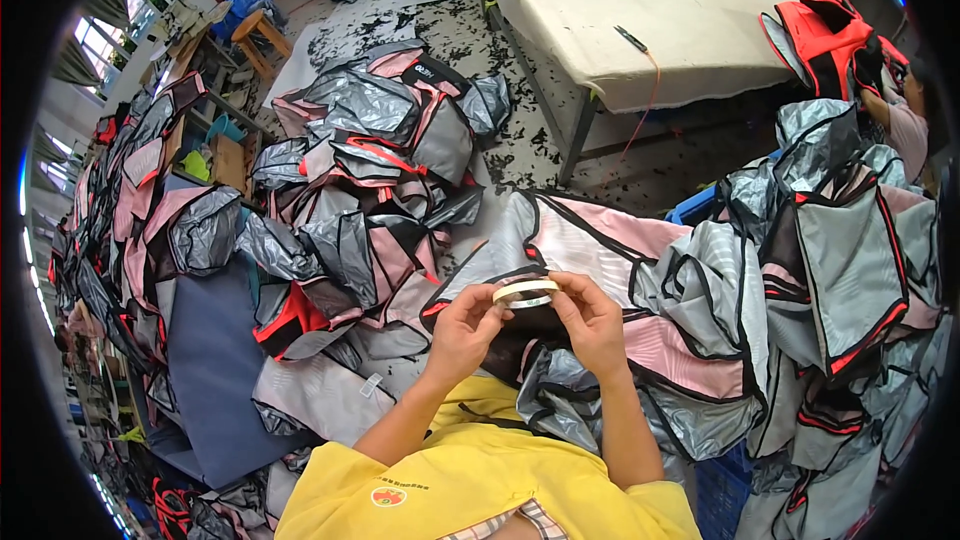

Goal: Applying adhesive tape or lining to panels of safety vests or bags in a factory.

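Between both hands I hold a thin beige roll of tape (524,292), flat side up. My left hand (463,328) grips its left rim with thumb and fingers. My right hand (590,320) pinches the right rim. Just beneath the roll lies a grey, pink and black fabric bag piece (590,240) with red trim, spread over my lap.
A big heap of grey-pink bag pieces (370,170) lies on the floor to the left, another stack (850,270) on the right. A padded work table (650,10) stands at the back. A blue crate (695,205) peeks out. Another person (905,120) works at the far right.
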`<state>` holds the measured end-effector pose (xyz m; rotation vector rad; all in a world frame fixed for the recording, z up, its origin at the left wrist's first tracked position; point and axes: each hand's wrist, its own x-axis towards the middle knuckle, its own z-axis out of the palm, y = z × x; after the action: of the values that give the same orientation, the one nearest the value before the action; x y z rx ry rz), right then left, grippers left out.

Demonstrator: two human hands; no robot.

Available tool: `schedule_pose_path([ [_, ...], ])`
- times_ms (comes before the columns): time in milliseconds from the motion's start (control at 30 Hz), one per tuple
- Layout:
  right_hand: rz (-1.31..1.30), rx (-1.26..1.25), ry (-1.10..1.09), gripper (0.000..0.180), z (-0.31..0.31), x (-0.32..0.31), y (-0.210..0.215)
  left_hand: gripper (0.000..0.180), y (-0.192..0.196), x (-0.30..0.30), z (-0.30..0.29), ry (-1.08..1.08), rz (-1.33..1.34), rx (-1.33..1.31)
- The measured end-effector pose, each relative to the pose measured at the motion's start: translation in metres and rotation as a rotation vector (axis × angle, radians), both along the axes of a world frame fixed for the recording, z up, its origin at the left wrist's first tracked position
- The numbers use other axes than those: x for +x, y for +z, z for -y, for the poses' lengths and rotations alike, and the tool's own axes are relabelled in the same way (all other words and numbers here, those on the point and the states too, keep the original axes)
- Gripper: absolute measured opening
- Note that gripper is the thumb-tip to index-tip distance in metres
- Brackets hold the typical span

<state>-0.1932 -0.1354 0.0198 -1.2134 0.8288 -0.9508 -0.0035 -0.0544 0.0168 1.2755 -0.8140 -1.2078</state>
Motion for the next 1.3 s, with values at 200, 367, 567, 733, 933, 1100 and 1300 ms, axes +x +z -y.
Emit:
schedule_pose_path([
  [200, 0.012, 0.001, 0.088, 0.026, -0.001, -0.001, 0.002, 0.020, -0.006, 0.001, 0.000, 0.050, -0.023, -0.009],
  [367, -0.078, -0.102, 0.143, 0.024, 0.001, -0.002, 0.005, 0.019, -0.003, -0.004, 0.005, 0.123, -0.130, -0.090],
  [567, -0.146, -0.128, 0.146, 0.023, -0.003, -0.001, 0.007, 0.020, 0.002, 0.002, 0.006, 0.059, 0.020, -0.015],
  [733, -0.141, -0.054, 0.202, 0.025, -0.008, 0.003, 0.021, 0.030, 0.007, -0.005, 0.006, 0.069, -0.183, 0.092],
  [933, -0.310, -0.171, 0.234, 0.028, -0.011, 0.007, 0.032, 0.052, 0.012, -0.001, 0.007, 0.222, 0.484, -0.172],
  [1100, -0.317, -0.156, 0.299, 0.028, -0.013, 0.007, 0.035, 0.039, 0.022, 0.008, 0.016, 0.080, 0.901, -0.418],
  [1300, -0.174, 0.008, 0.342, 0.028, -0.016, 0.006, 0.031, 0.017, 0.016, 0.001, 0.007, 0.062, 0.406, 0.082],
])
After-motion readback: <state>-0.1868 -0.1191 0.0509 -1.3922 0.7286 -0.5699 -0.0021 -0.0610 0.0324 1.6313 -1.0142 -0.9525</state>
